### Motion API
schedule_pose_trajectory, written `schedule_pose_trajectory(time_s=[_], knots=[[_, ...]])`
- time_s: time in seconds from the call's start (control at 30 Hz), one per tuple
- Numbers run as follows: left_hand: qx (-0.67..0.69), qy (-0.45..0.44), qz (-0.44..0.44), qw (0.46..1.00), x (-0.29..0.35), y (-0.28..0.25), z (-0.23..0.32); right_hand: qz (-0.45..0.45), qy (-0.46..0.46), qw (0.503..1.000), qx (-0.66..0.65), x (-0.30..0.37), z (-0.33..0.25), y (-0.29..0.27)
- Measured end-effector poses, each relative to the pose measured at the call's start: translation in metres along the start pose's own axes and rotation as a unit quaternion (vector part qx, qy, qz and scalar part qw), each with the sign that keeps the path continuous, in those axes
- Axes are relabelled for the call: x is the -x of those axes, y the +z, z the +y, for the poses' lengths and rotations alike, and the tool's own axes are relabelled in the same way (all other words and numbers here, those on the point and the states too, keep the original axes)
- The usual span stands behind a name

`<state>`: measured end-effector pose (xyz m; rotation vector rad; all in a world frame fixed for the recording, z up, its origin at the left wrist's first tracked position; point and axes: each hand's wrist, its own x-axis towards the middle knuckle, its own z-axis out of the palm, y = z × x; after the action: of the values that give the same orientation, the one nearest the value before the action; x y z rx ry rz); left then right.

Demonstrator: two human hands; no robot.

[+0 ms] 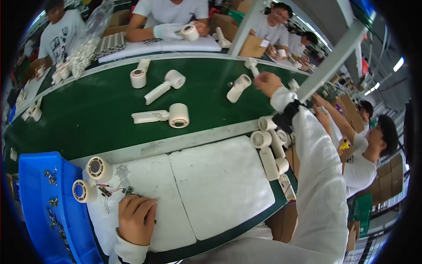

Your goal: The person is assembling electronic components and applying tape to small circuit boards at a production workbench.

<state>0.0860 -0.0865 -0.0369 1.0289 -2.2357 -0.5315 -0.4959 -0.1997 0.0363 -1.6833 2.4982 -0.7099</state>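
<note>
My left hand (137, 218) rests on the white foam pad (220, 176), fingers curled down. Small metal parts (128, 191) lie at its fingertips, and what it grips is hidden beneath it. Just beyond lie a small circuit board (104, 192) with thin wires and two round cream fan heads (97, 168). My right arm stretches out over the green conveyor belt (206, 110). At its end my right hand (268, 83) is beside a white handheld fan housing (239, 88), with a gap between them. Its fingers are small and smeared, so their grip is unclear.
A blue bin (41, 193) with small metal parts stands left. Several fan housings (266, 154) are stacked at the pad's right edge. More fan housings (179, 115) lie on the belt. A metal post (246, 28) rises beyond it. Co-workers (171, 17) sit opposite and to the right.
</note>
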Motion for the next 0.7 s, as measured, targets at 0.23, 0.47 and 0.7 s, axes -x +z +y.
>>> schedule_pose_trajectory(time_s=[0.23, 0.47, 0.7], knots=[[0.041, 0.007, 0.041, 0.998, -0.013, -0.008, 0.010, -0.252, 0.064, 0.825, 0.502, -0.005, 0.089, 0.016], [0.180, 0.009, 0.003, 0.984, -0.006, -0.009, 0.018, -0.235, 0.068, 0.820, 0.518, -0.023, 0.120, 0.029], [0.213, 0.036, -0.049, 0.975, -0.004, -0.008, 0.018, -0.202, 0.051, 0.888, 0.409, -0.001, 0.041, 0.006]])
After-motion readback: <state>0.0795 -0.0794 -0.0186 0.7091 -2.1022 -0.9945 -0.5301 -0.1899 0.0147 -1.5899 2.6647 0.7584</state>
